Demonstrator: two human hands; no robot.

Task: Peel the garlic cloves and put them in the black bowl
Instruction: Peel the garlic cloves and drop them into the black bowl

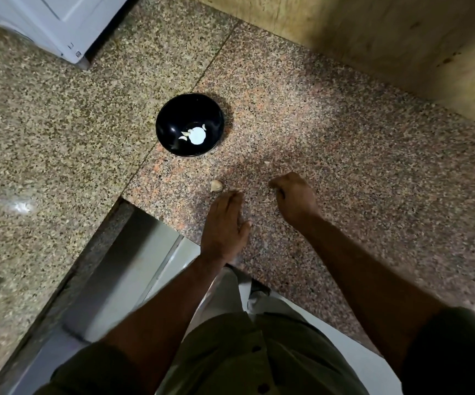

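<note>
On granite counter (344, 143): unpeeled garlic clove (216, 185) just beyond and left of left hand (225, 223), fingers extended, touching nothing clearly. Right hand (294, 196) farther off, clenched; contents untellable. Black bowl (173, 121) beyond, holding peeled cloves (184, 136).

You wear an olive-green shirt (259, 357) with dark buttons (262, 388) down the front and short sleeves (453, 352), so your forearms (373, 260) are bare; below it, what seem to be pale trousers (230, 292).

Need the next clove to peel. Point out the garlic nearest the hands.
The loose clove on the counter, just beyond the left hand; the others lie in the black bowl.
</note>
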